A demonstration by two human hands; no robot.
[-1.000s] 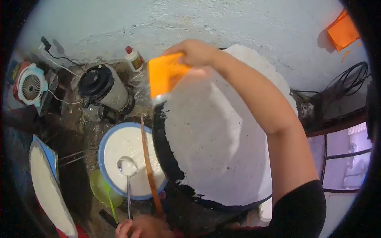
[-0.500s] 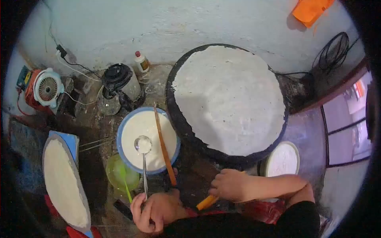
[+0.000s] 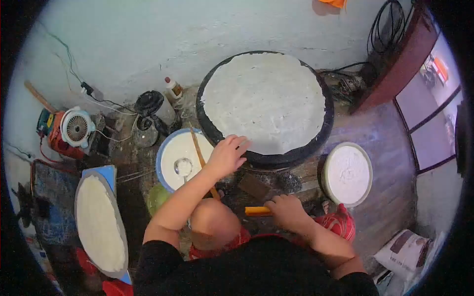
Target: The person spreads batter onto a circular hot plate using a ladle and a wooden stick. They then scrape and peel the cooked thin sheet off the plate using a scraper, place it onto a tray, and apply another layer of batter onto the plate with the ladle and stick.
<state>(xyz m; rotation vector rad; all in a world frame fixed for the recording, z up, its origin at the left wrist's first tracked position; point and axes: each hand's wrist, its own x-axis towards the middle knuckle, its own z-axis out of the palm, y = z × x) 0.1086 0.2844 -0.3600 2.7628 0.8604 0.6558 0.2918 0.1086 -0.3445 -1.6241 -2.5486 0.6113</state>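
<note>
A wide round black griddle (image 3: 323, 130) bears a thin white pancake (image 3: 264, 98) that covers most of it. At its near-left rim is my left hand (image 3: 228, 157), fingers apart, with nothing visible in it; whether the fingertips touch the pancake's edge I cannot tell. My right hand (image 3: 290, 213) is closed on one end of a yellow-orange scraper (image 3: 257, 211), held low in front of the griddle. Partly behind my left forearm stands a blue-rimmed bowl (image 3: 159, 170) of white batter. A metal ladle (image 3: 183, 166) rests in it, and a wooden stick (image 3: 197, 148) lies across it.
Flat pale rounds (image 3: 101, 224) lie on a blue board at the left. A round tub (image 3: 348, 173) of white stuff stands at right. A blower (image 3: 77, 127), a dark-lidded jug (image 3: 149, 103) and a bottle (image 3: 173, 88) line the back. A sack (image 3: 402, 254) sits lower right.
My left hand has moved from beside the ladle handle up and right to the griddle's near rim. The right hand still holds the scraper, now more level. The view has shifted.
</note>
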